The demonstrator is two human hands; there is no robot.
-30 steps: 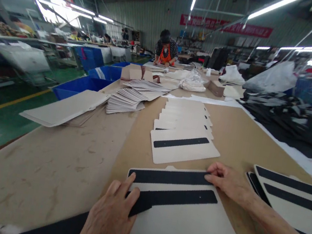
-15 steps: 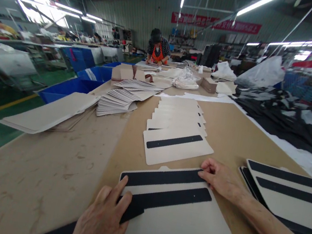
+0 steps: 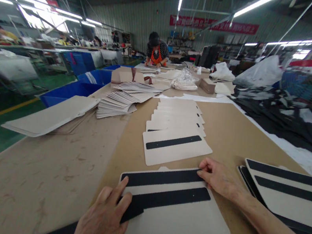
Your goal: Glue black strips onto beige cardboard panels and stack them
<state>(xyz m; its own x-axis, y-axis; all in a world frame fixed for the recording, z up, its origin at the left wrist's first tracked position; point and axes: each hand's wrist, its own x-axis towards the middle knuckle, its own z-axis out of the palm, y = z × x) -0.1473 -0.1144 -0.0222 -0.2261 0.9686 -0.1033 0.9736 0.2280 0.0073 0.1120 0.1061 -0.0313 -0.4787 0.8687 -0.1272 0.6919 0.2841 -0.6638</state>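
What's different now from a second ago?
Only the view visibly shifted: it turned slightly right, so things appear farther left in the picture. Nothing was picked up or let go. The left hand and right hand stay at opposite ends of the upper black strip on the pale board.

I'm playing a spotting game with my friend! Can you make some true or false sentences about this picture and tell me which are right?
1. The right hand is at the right end of the upper black strip on the nearest board. True.
2. The left hand is up in the air, away from the nearest board. False: it rests at that board's left side.
3. The next board beyond shows one black strip. True.
4. The blue bins stand to the right of the table. False: they are on the left.
5. Someone in an orange apron is farther back. True.
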